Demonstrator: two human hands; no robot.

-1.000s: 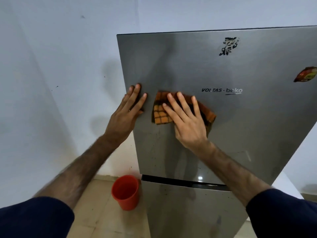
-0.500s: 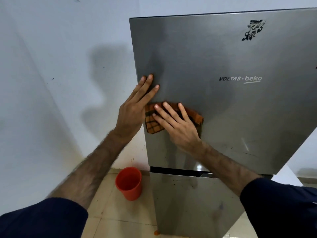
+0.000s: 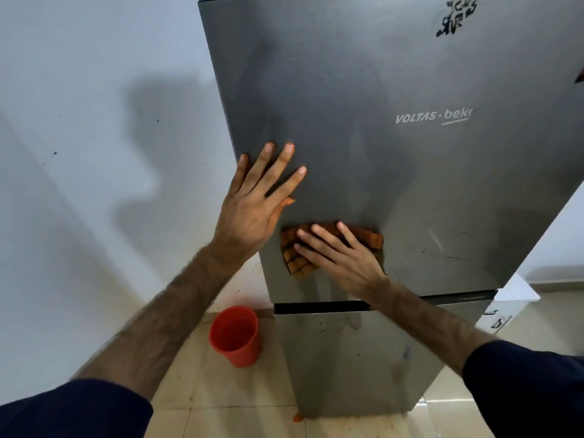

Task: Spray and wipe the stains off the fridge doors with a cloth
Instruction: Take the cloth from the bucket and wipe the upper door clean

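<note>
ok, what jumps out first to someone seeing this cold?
Two bare hands on the steel upper fridge door: the right hand presses an orange checked cloth flat near the door's lower edge, and the left hand rests flat beside it. A black scribbled stain marks the top right, and a red bucket stands on the floor at left.

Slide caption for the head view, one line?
Right hand presses an orange checked cloth against the upper fridge door; left hand braces flat beside it.
</note>
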